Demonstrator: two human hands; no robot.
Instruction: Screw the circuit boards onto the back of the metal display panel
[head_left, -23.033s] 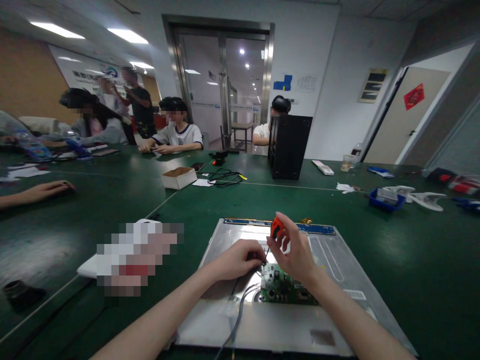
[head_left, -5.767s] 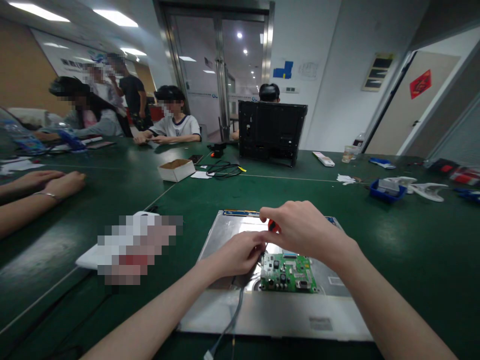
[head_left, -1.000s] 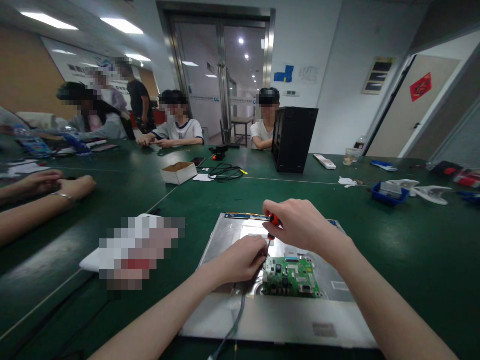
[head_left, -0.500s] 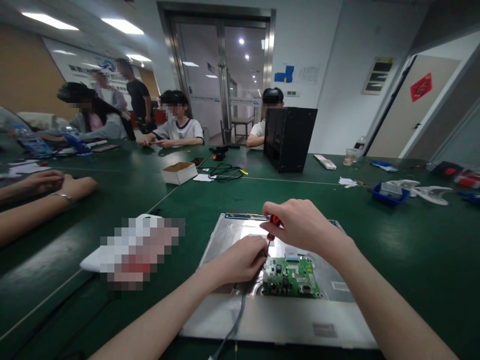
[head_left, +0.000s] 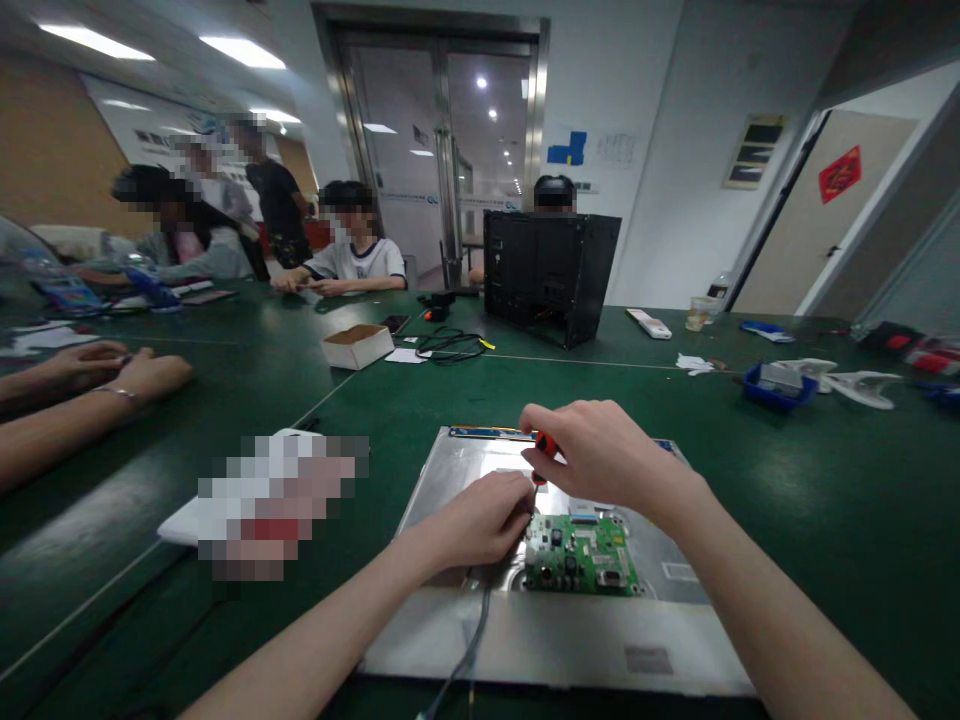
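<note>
My right hand (head_left: 600, 450) grips a red-and-black screwdriver (head_left: 545, 444) from above. The shaft points down to the upper left corner of a green circuit board (head_left: 581, 562); the tip is hidden by my left fingers. My left hand (head_left: 487, 512) rests beside that corner with its fingers curled together, and whatever they hold is out of sight. Beneath both hands lies a flat silver metal panel (head_left: 555, 645) carrying the board. A dark cable (head_left: 477, 640) runs from under my left hand over the panel's front edge.
A co-worker's hands (head_left: 142, 375) rest at the left, behind a white, partly blurred object (head_left: 187, 520). Farther back are a small open box (head_left: 358, 347), a coiled black cable (head_left: 454, 345) and a black computer case (head_left: 551, 275). At right sits a blue tray (head_left: 780, 388).
Across the table, the black computer case has turned and shifted left, showing a broader side. My hands and the screwdriver stay almost in place.
</note>
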